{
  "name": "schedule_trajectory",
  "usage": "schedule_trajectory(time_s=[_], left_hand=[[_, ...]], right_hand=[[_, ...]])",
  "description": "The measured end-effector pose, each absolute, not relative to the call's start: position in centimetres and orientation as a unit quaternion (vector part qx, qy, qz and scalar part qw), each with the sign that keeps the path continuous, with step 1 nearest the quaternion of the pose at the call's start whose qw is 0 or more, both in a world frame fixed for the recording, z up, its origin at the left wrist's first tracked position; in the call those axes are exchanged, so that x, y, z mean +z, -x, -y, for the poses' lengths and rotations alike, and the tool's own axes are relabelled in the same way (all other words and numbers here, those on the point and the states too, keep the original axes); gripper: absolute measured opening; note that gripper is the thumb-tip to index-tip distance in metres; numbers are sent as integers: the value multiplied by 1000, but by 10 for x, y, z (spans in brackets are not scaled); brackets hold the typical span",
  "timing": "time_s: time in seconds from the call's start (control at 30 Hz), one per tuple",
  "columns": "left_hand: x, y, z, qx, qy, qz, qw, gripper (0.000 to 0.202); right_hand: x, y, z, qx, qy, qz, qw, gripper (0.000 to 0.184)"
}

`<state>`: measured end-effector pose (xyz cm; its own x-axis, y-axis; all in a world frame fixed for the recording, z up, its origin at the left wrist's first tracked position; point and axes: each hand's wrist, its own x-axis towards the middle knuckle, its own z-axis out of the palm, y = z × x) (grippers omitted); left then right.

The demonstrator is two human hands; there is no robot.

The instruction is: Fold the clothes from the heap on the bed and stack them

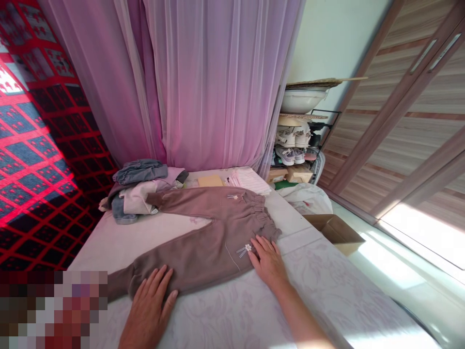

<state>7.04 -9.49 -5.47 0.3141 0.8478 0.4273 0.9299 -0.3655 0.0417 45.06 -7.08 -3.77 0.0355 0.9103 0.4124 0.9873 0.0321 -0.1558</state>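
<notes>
A small pair of brown fleece trousers point(214, 228) lies spread flat on a pale patterned bed surface point(327, 291), its elastic waist to the right and its legs running left. My left hand point(148, 305) rests flat, fingers spread, on the near leg by its cuff. My right hand point(267, 259) lies flat with fingers stretched out on the near side of the waist, beside a small flower bow. Neither hand holds anything.
A pile of folded grey and pale clothes point(141, 186) sits at the far left of the bed, with papers point(247, 179) behind the trousers. Pink curtains point(203, 87) hang behind. A shoe rack point(298, 140), an open cardboard box point(336, 232) and wooden wardrobe doors point(407, 106) stand right.
</notes>
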Motion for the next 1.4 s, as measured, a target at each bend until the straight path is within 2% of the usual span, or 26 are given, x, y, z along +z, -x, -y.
schedule_trajectory(time_s=[0.83,1.03,1.2,1.4], left_hand=[[-46,-77,96,-188,792,575,85,53],[-44,-79,98,-193,788,578,88,50],[-41,-81,101,-186,789,577,99,50],[-38,-84,104,-189,790,573,108,49]], right_hand=[[-31,-454,72,-59,679,697,224,36],[12,-478,23,-58,674,686,266,35],[61,-484,-48,-61,704,684,180,39],[77,-477,-104,-39,722,678,133,46]])
